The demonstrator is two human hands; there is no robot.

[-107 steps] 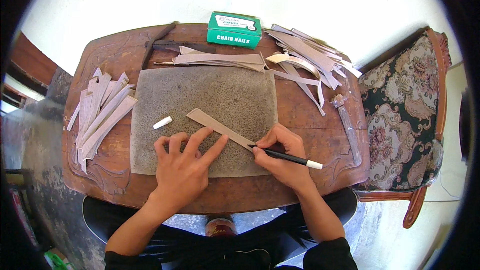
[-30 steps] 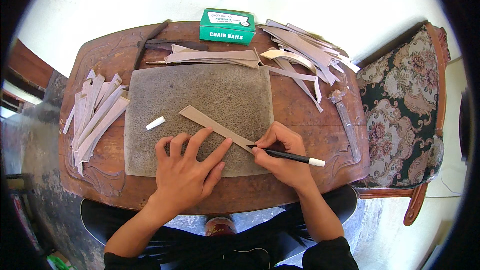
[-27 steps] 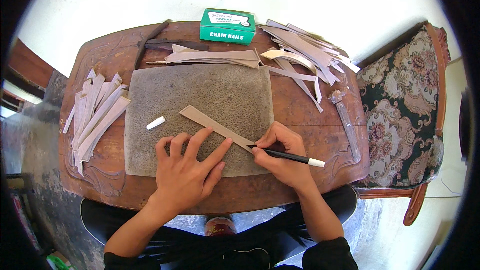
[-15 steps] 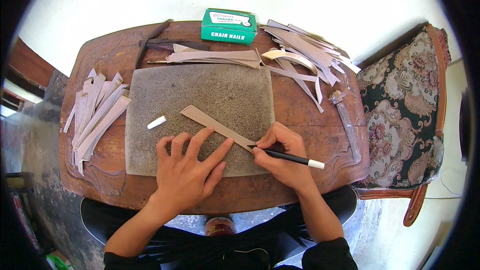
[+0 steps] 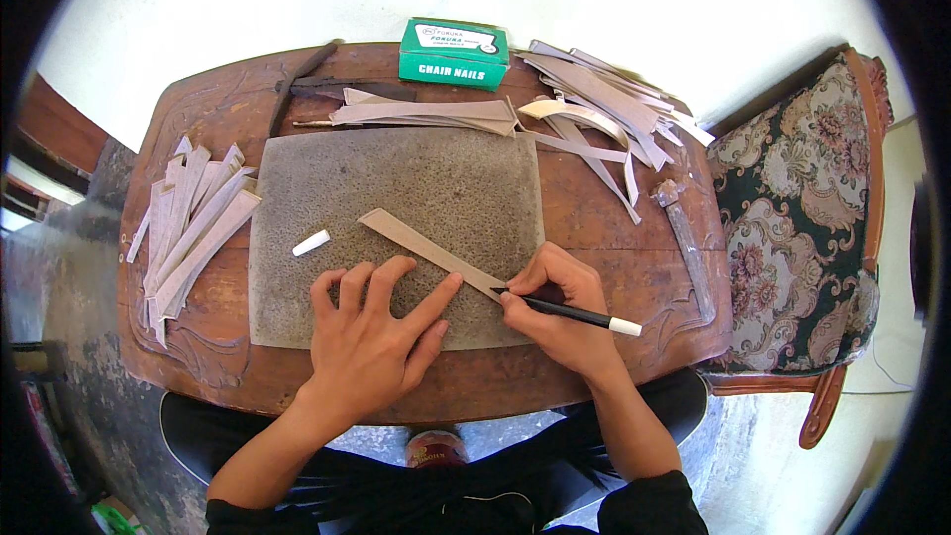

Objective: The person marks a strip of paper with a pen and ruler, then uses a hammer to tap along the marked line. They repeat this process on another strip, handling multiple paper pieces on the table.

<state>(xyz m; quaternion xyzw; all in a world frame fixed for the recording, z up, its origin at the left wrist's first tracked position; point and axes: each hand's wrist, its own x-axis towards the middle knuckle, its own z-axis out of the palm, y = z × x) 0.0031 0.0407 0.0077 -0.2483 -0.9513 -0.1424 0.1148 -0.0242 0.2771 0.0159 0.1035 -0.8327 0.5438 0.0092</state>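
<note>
Beyond converging bare forearms (image 5: 287, 444), the left hand (image 5: 362, 345) arches palm down, its fingers (image 5: 429, 304) spread and bent, while the right hand (image 5: 563, 315) rests curled, thumb (image 5: 517, 310) and index finger (image 5: 532, 270) closed in a pinch.

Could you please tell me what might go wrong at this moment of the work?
The strip could turn: the left hand seems to steady it with fingertips only, along its near edge.

The pen in the right hand may slip off the narrow strip and mark the grey slab beneath.

The white cap lies loose on the slab near the left fingers, so it might get knocked away.
</note>
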